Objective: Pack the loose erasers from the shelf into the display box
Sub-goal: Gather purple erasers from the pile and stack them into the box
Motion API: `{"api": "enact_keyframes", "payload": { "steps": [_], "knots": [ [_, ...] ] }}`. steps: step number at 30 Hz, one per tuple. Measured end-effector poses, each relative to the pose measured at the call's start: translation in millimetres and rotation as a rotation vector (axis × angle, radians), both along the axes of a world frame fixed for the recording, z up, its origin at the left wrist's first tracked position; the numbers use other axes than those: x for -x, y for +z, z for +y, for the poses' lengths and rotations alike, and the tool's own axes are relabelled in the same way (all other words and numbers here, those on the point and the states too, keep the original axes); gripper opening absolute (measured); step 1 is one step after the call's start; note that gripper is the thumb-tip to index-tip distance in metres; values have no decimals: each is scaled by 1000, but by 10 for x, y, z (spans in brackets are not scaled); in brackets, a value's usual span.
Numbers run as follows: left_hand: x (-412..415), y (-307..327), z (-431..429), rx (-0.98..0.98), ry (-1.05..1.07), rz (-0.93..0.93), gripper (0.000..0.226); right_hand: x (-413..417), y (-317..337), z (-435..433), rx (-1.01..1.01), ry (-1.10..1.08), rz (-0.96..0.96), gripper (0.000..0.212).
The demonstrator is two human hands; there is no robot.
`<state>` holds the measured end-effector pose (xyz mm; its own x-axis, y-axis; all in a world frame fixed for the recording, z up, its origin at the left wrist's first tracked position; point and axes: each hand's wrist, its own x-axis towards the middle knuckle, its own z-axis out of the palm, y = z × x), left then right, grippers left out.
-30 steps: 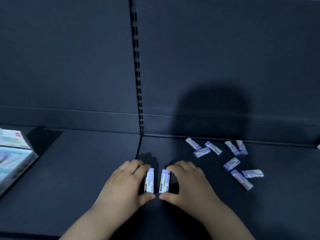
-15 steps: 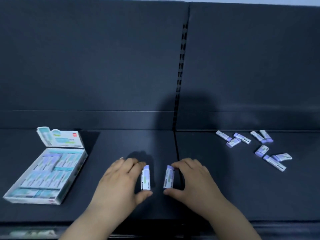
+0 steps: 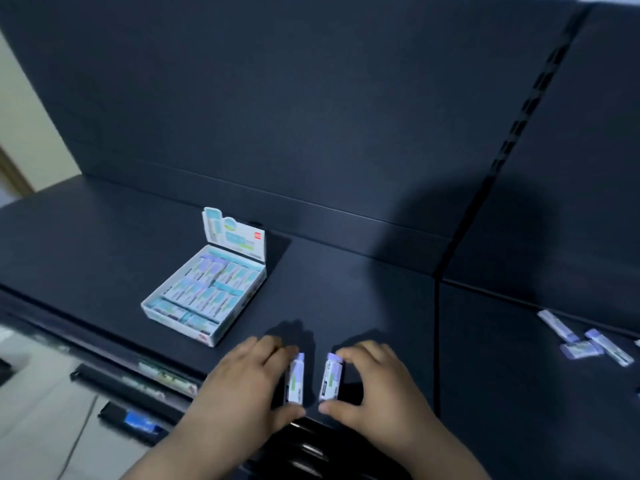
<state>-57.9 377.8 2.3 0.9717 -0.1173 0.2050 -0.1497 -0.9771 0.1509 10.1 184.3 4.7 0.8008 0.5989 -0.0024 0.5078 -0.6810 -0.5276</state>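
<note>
My left hand point(image 3: 242, 386) pinches a white eraser with a purple tip point(image 3: 295, 379) between fingers and thumb, low over the dark shelf point(image 3: 363, 299). My right hand point(image 3: 377, 389) pinches a second such eraser point(image 3: 331, 377) the same way, a little to the right. The open display box point(image 3: 239, 306), white with its lid flap standing up, lies to the upper left of my hands and holds several packed erasers. A few loose erasers point(image 3: 581, 344) lie on the shelf at the far right edge.
A vertical slotted upright point(image 3: 519, 133) divides the dark back panel, and a seam point(image 3: 437, 341) runs down the shelf below it. The shelf's front edge with a price-tag rail point(image 3: 152, 379) runs at lower left. Pale floor shows below it.
Both hands carried their erasers leftwards along the shelf. The view swung left, so the display box now lies close to my hands and the loose erasers have slid to the right edge.
</note>
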Motion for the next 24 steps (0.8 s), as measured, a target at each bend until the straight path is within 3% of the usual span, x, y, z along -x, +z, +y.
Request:
{"api": "enact_keyframes", "payload": {
  "steps": [11,24],
  "knots": [
    [-414,236,1195,28,68,-4,73,-42,216,1025,-58,-71,-63,67],
    [-1081,130,1878,113,-306,93,68,-273,143,1994,81,-328,-50,71]
  ]
}}
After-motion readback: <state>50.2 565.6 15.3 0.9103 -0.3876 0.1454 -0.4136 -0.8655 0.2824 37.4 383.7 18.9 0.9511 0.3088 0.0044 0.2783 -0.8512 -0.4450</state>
